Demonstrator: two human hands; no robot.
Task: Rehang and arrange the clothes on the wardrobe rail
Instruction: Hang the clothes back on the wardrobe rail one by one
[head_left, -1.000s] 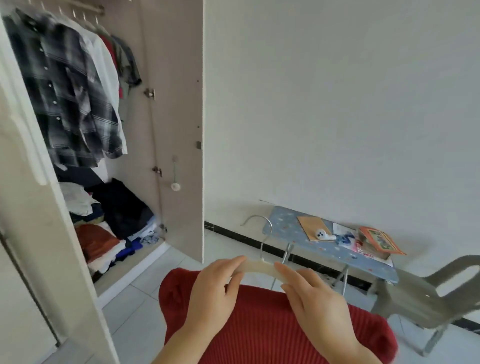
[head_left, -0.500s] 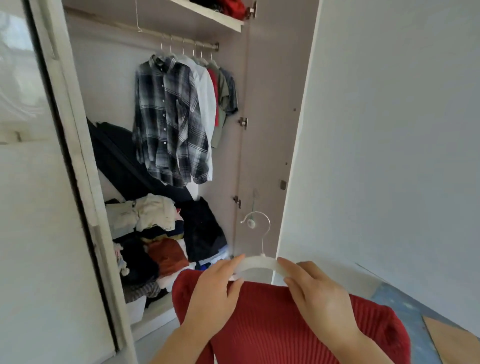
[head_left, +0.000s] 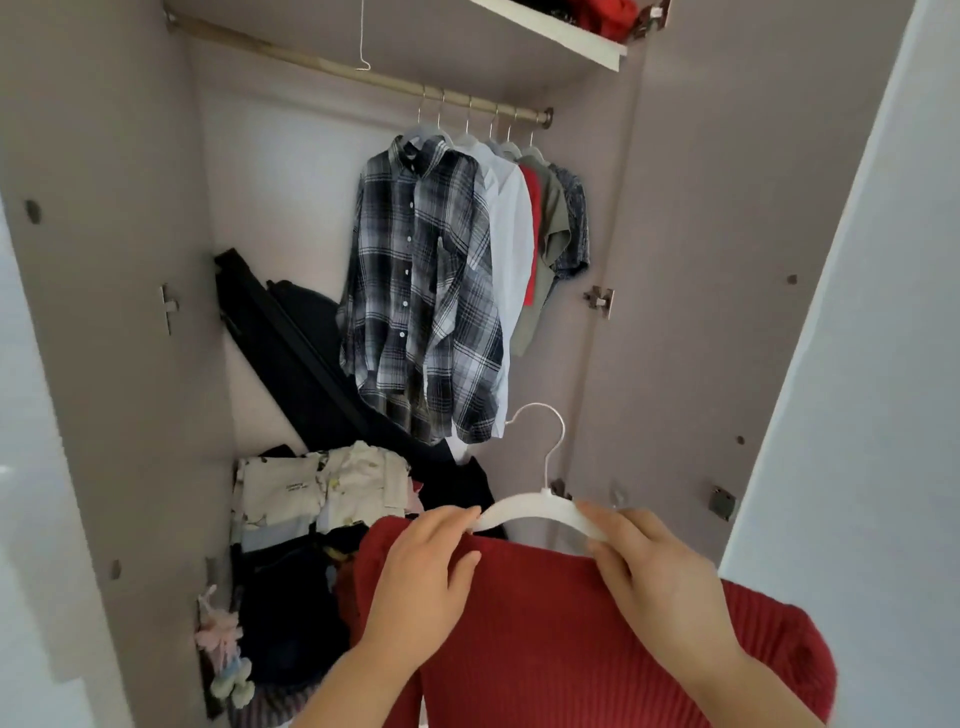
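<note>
Red sweater (head_left: 545, 639): located at 6 o'clock in the view, draped on a white hanger (head_left: 540, 512) in front of the open wardrobe. The neckline sits below the hanger's curved top bar, and the metal hook stands upright, pointing toward 12 o'clock.

Hands: set apart, one on each arm of the hanger.
- Left hand (head_left: 421, 587), at 7 o'clock: fingers lie over the hanger's left arm and the sweater shoulder, with the thumb closing from below.
- Right hand (head_left: 660, 582), at 5 o'clock: fingers curl over the hanger's right arm where the arm enters the sweater.

Rail (head_left: 322, 65): runs from 11 o'clock down to 1 o'clock under a white shelf (head_left: 550, 31). The hanger hook is well below the rail and does not touch it.

Hung items, grouped at the rail's right end, in order from left to right:
1. plaid shirt (head_left: 421, 291)
2. white shirt (head_left: 511, 234)
3. red top (head_left: 531, 228), with only an edge visible
4. olive shirt (head_left: 550, 228)
5. blue patterned shirt (head_left: 574, 223)

These items hang touching one another. The left portion of the rail carries no garment.

Wardrobe floor, 7 to 8 o'clock: a pile of folded clothes (head_left: 322, 493). A black board (head_left: 291, 338) leans diagonally behind the pile.
</note>
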